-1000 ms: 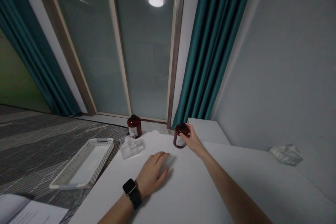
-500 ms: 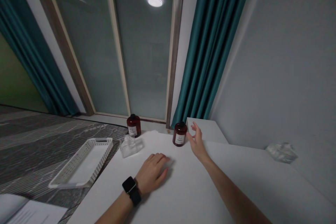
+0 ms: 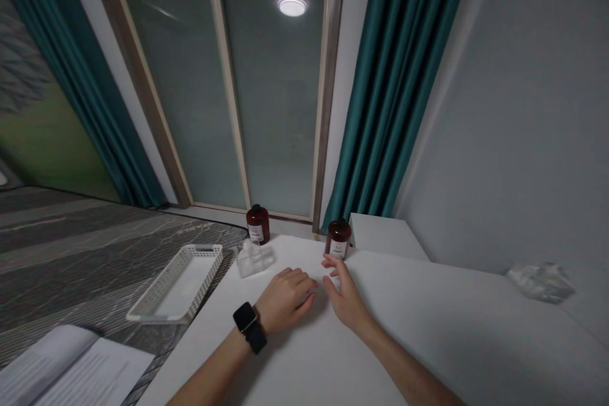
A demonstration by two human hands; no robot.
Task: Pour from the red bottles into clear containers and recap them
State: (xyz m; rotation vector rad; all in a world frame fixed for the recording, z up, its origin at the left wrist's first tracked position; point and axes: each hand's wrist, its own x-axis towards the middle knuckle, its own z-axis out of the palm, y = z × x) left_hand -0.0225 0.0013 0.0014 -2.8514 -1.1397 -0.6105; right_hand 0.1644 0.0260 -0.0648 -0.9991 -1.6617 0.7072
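Note:
My left hand (image 3: 288, 299), with a black watch (image 3: 250, 327) on its wrist, rests low over the white table (image 3: 304, 361). Its fingers are loosely stretched and hold nothing. Close by on the right, my right hand (image 3: 345, 295) has its thumb and fingers apart and is likewise bare. Just beyond its fingertips stands a dark red-brown bottle (image 3: 339, 238) with a white label; I cannot tell whether they touch it. A second such bottle (image 3: 257, 225) stands at the far left corner. In front of it sits a clear plastic container (image 3: 254, 259), its exact kind unclear.
Left of the table, a white perforated basket (image 3: 178, 285) and an open book (image 3: 78, 365) lie on a grey patterned surface (image 3: 71, 254). A crumpled clear plastic wrap (image 3: 541, 282) is by the right wall. Behind the table is a white cabinet (image 3: 385, 235), with a teal curtain (image 3: 380, 108).
My right hand has moved back from beside the right bottle to a spot in front of it, nearer my left hand. The whole view has shifted, with things appearing farther right.

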